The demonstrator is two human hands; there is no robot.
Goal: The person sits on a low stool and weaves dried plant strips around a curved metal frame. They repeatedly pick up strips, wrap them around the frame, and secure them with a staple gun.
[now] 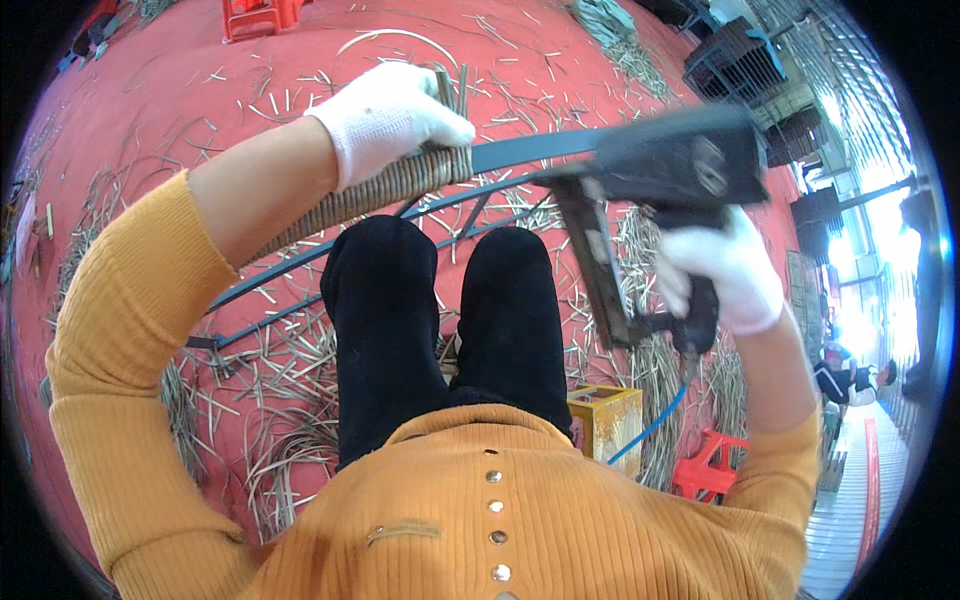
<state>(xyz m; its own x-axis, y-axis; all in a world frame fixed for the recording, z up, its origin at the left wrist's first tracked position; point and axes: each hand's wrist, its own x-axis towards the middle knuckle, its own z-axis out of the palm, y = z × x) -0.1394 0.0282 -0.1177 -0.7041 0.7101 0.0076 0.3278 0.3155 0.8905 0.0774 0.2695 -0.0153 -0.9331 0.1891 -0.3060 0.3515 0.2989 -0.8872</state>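
A grey metal frame [530, 150] lies across in front of my knees, its left stretch wrapped tightly with brown wicker strips [400, 180]. My left hand [392, 118], in a white glove, is closed over the end of the wrapping, pinching strip ends that stick up past the fingers. In my gloved right hand [725, 268] is a black nail gun [680, 160], held by its handle, with a blue air hose [655, 425] at the bottom. The gun's nose is close to the frame, right of the wrapping; whether they touch I cannot tell. The gun is slightly blurred.
Loose wicker strips [290, 440] are scattered over the red floor [130, 130]. A yellow crate [612, 425] and a red plastic stool [708, 465] stand near my right side. Another red stool [258, 18] is at the far left. At the right edge is another person [850, 380].
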